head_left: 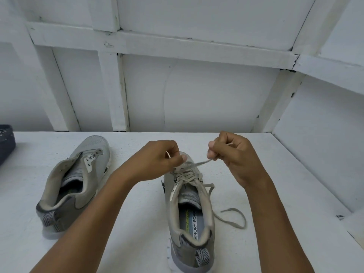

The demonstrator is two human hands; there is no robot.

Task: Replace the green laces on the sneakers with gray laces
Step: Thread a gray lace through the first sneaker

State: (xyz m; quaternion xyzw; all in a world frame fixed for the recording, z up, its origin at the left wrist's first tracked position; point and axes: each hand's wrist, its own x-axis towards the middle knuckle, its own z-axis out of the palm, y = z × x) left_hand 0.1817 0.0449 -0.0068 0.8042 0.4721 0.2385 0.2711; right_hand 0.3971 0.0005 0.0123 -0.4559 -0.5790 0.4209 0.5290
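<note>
On the surface [137, 223] at six o'clock, you are pinching the limp gray lace [199, 164] of the right sneaker [189, 203] in left hand [157, 160] and right hand [234, 156]; grip near its stiff tips.

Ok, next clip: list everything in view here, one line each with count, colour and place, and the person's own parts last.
laced sneaker: 1, gray, centre of the table, heel toward the camera, toe partly behind the hands.
gray lace: 1, gray, threaded through the laced sneaker's eyelets; one loose end curls on the table to its right.
unlaced sneaker: 1, gray, on the table's left, no lace in its eyelets.
dark object: 1, dark blue-gray, far left edge, mostly out of frame.
table: 1, white, fills the lower frame.
wall: white panels with framing, behind the table.
left hand: 1, pinching the lace over the toe.
right hand: 1, pinching the lace strand, raised right of the toe.
</note>
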